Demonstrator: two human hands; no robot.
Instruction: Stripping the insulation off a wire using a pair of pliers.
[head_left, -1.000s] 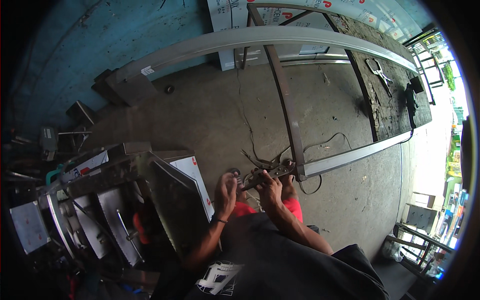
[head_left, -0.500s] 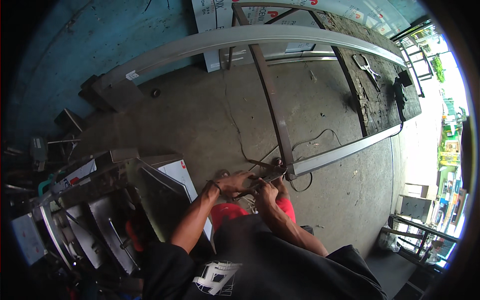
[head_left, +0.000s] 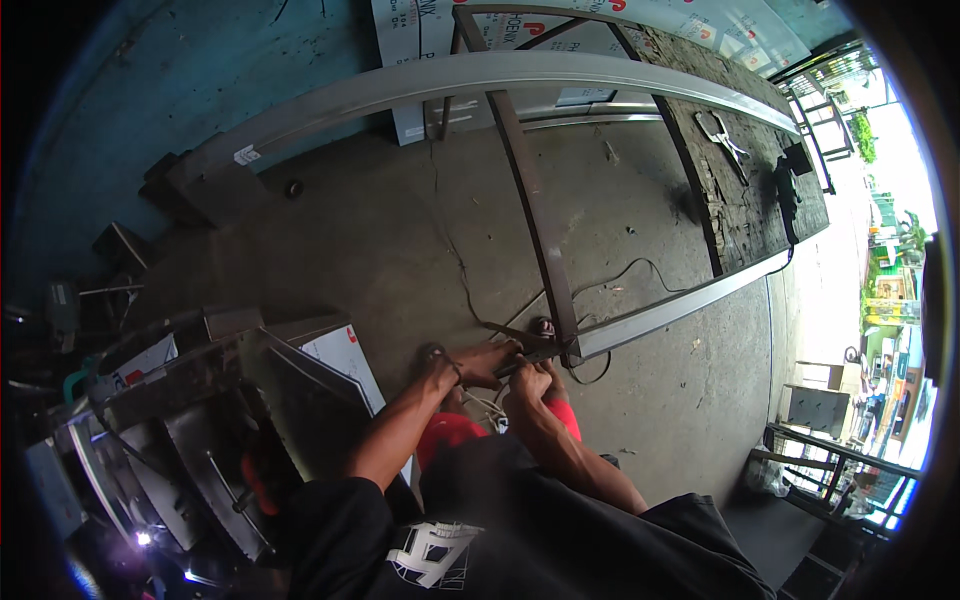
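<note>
Both of my hands are close together at the near corner of a metal frame, by the end of its grey bar. My right hand is closed round a dark metal tool, perhaps a locking clamp, though its shape is partly hidden. Fingers bent, my left hand grips the same tool from the left side. The tool's far end lies against the brown crossbar where that meets the grey bar. Light cords hang or lie below my hands.
A locking clamp and a black-handled tool rest on the worn wooden board. A long grey bar spans the far side. A dark cable crosses the floor. At left stands a metal bench.
My left hand has moved slightly right, nearer the right hand. The tool sits closer to the frame corner. The whole view has shifted a little, and bright spots show at lower left.
</note>
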